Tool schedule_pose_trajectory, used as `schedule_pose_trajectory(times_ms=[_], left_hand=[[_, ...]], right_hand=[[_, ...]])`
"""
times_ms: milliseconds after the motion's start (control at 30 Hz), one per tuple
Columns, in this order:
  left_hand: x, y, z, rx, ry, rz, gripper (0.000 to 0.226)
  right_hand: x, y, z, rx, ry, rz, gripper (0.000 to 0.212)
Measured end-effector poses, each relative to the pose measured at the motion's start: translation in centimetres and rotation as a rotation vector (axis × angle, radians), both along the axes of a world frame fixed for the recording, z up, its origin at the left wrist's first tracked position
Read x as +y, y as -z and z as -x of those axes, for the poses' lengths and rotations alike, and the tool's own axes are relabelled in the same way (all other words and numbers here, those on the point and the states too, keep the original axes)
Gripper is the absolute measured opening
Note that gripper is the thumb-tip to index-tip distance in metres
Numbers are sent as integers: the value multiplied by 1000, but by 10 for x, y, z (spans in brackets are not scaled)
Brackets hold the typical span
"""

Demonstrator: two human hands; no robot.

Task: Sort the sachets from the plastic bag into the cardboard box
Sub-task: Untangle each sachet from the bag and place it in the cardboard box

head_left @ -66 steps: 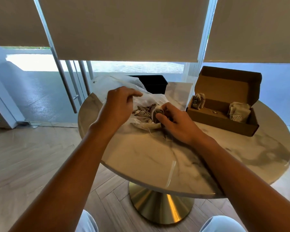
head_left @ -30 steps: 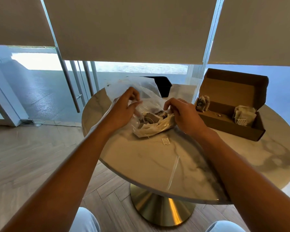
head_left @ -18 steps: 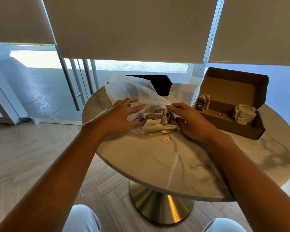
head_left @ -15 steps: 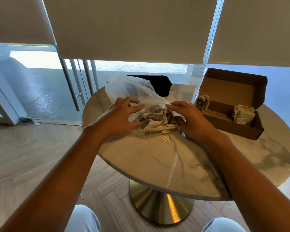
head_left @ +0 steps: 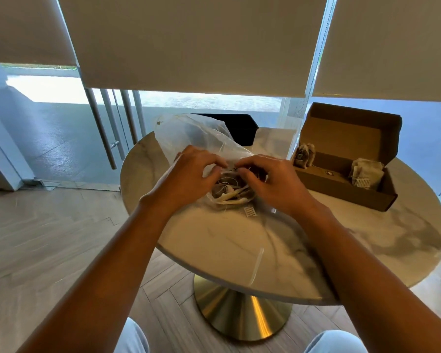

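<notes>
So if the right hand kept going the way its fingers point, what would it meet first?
Probably the left hand: the right hand points leftward over the plastic bag, fingertips nearly touching the other's. Depth is unclear; the sachets lie just below.

I am seeing both hands working at the plastic bag on the worktop: left hand and right hand are pinching its film above tangled sachets. The cardboard box is standing open to the right.
</notes>
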State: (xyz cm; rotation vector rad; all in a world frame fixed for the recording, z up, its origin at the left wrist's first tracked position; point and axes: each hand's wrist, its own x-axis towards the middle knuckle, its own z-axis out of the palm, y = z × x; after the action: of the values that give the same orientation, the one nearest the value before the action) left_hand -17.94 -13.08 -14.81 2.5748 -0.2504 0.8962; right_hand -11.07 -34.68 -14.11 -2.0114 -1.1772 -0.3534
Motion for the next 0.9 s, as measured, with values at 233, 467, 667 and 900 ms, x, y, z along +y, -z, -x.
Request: schedule_pose_trajectory(times_ms=[233,467,667,900], left_hand=[[3,18,1,135,-13,51,26],[-2,14,3,58,-2,49,14],[-3,-9,0,162,77,62,19],[-21,-41,-13,467,-57,-168,28]], right_hand=[[10,9,-12,-46,54,203,34],[1,5,-11,62,-10,161,11],[-12,-1,-14,494,-89,-280,13],[-18,-3,-18,623,-112,-486,13]])
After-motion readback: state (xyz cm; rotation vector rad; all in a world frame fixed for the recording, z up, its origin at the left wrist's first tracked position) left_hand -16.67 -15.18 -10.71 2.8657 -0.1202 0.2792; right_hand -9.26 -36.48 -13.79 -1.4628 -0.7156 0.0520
